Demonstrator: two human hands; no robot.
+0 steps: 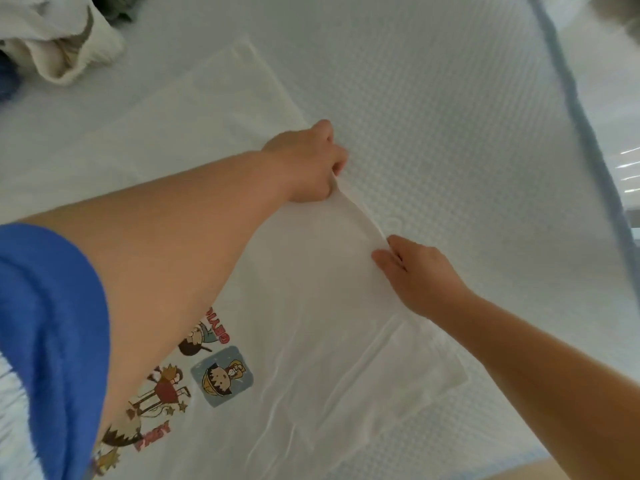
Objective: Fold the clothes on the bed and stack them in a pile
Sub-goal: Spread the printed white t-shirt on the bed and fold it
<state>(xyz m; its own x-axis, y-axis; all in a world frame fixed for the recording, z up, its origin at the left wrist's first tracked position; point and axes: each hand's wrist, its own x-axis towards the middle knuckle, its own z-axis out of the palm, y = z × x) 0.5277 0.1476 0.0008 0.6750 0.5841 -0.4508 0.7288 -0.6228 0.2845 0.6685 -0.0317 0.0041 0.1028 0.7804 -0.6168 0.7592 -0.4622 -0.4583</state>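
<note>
A white T-shirt (311, 341) lies spread flat on the bed (450, 116), its long axis running from the lower left of the view up toward the upper middle, with one sleeve (398, 379) lying out to the lower right and another (221, 95) reaching toward the top. Cartoon prints (194, 368) of small figures sit on the cloth near the lower left, seen upside down; red letters among them are too blurred to read with certainty. The left hand (311, 161) reaches across the shirt to its far right edge, fingers curled under, pinching the cloth and lifting that edge off the bed into a raised fold. The right hand (415, 271) lies just below it on the same edge, fingers mostly straight and pressed on the cloth, thumb alongside; whether it pinches the fabric cannot be told. A blue sleeve (52, 323) covers the left upper arm. The bed has a pale dimpled cover with a blue piped border (568, 109) at the right. A heap of clothes (59, 43), cream and white with some dark blue, sits at the upper left corner, well apart from the shirt.
</note>
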